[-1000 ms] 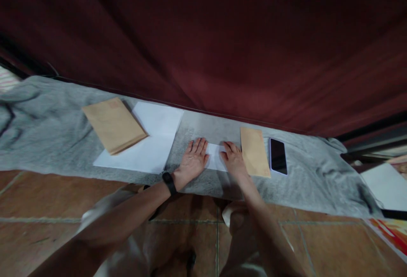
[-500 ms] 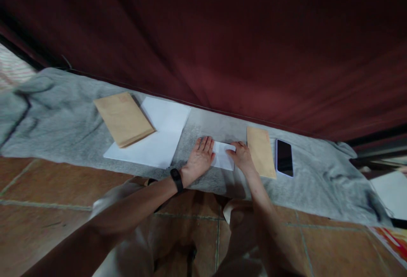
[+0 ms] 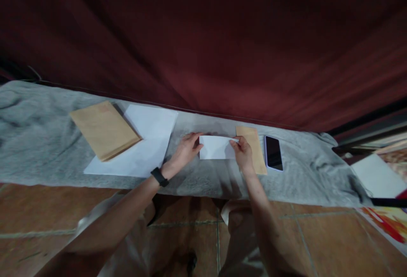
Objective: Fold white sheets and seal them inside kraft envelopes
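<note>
A white folded sheet of paper (image 3: 216,148) is held level above the grey cloth, its long side running left to right. My left hand (image 3: 188,147), with a black band on the wrist, pinches its left end between thumb and fingers. At the other end my right hand (image 3: 242,149) grips the sheet, thumb on top. Just beyond that hand lies a single brown envelope (image 3: 256,152), partly covered by it. Left of my hands, a stack of brown envelopes (image 3: 104,130) rests on larger white paper sheets (image 3: 152,143).
A phone (image 3: 274,153) lies face up right of the single envelope. The grey cloth (image 3: 305,171) covers a long narrow surface, with a dark red curtain (image 3: 203,56) hanging behind it. Tiled floor (image 3: 178,213) shows in front, and a white object (image 3: 378,175) at far right.
My left hand has gone from pressing flat on the folded paper to pinching its left end. The paper has been lifted off the cloth and shows more of its length. The view has shifted slightly.
</note>
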{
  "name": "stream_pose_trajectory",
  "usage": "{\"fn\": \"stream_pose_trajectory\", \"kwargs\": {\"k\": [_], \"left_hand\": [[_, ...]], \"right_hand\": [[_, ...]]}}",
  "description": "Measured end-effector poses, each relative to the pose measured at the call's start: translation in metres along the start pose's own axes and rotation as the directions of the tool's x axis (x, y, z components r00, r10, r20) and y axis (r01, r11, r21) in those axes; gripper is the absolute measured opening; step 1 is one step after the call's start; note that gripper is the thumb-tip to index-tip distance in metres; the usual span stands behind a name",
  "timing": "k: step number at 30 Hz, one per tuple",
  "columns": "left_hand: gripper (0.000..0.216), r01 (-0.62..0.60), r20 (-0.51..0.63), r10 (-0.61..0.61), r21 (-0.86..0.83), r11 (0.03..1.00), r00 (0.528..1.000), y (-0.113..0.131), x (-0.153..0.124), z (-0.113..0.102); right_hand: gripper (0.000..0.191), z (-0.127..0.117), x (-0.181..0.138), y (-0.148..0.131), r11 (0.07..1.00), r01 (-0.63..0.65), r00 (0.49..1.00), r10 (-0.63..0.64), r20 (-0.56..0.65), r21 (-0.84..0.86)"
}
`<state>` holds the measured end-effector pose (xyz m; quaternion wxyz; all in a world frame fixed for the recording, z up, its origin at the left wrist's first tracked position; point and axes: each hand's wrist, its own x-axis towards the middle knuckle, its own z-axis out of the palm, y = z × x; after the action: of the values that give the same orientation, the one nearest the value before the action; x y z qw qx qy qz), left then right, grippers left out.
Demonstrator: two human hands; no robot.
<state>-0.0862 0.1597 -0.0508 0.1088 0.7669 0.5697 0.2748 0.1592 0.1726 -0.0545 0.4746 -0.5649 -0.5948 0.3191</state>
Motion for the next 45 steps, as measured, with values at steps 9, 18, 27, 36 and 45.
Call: {"fn": "stream_pose_trajectory", "kwargs": {"k": [9, 18, 27, 36, 45], "left_hand": [[0.017, -0.169, -0.192, 0.165, -0.008, 0.986, 0.968, 0.002, -0.001, -0.027], [0.032, -0.355, 0.284, 0.308, 0.131, 0.926, 0.908, -0.006, -0.028, -0.028], [0.041, -0.347, 0.345, 0.273, 0.17, 0.922, 0.898, -0.006, -0.038, -0.021], [0.04, -0.368, 0.365, 0.298, 0.136, 0.92, 0.882, -0.008, -0.041, -0.018], [0.045, -0.283, 0.268, 0.247, 0.108, 0.953, 0.931, -0.005, -0.035, -0.004]], "right_hand": [[0.012, -0.011, -0.012, -0.024, 0.977, 0.211, 0.975, -0.21, 0.071, -0.008], [0.021, -0.017, -0.03, -0.011, 0.78, 0.422, 0.851, -0.164, 0.499, -0.463], [0.026, -0.018, -0.031, -0.016, 0.816, 0.365, 0.831, -0.069, 0.553, -0.447], [0.042, 0.028, -0.037, -0.001, 0.815, 0.376, 0.88, -0.164, 0.446, -0.442], [0.056, 0.045, -0.052, 0.008, 0.64, 0.453, 0.85, -0.101, 0.516, -0.621]]}}
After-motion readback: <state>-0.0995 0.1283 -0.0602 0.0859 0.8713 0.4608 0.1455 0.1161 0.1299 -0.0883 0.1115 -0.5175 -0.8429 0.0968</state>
